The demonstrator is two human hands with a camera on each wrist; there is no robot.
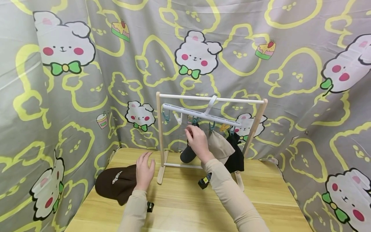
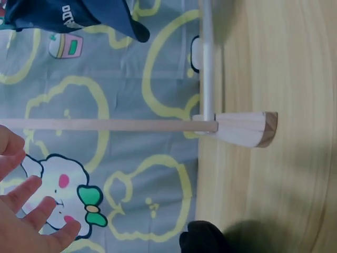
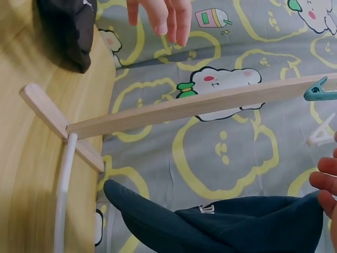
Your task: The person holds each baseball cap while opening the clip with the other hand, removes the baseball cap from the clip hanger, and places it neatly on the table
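My right hand (image 1: 198, 141) is raised at the white clip hanger (image 1: 185, 110), its fingers loosely bent just below a teal clip (image 1: 195, 121). A dark navy cap (image 1: 187, 155) hangs there, partly hidden behind that hand. In the right wrist view the fingertips (image 3: 325, 182) are right at the edge of the navy cap (image 3: 226, 224), with no grip on it showing. Over the table on the left, my left hand (image 1: 145, 170) has its fingers spread, beside a brown cap (image 1: 118, 182) with white lettering. Its wrist view shows nothing in those fingers (image 2: 39, 211).
A wooden rack with a white top bar (image 1: 185, 96) carries the hanger. A beige cap (image 1: 220, 145) and a black cap (image 1: 236, 156) hang at its right. Toward the left end are another teal clip (image 1: 166, 117) and a white clip (image 1: 178, 119). Patterned curtains surround the wooden table (image 1: 179, 206).
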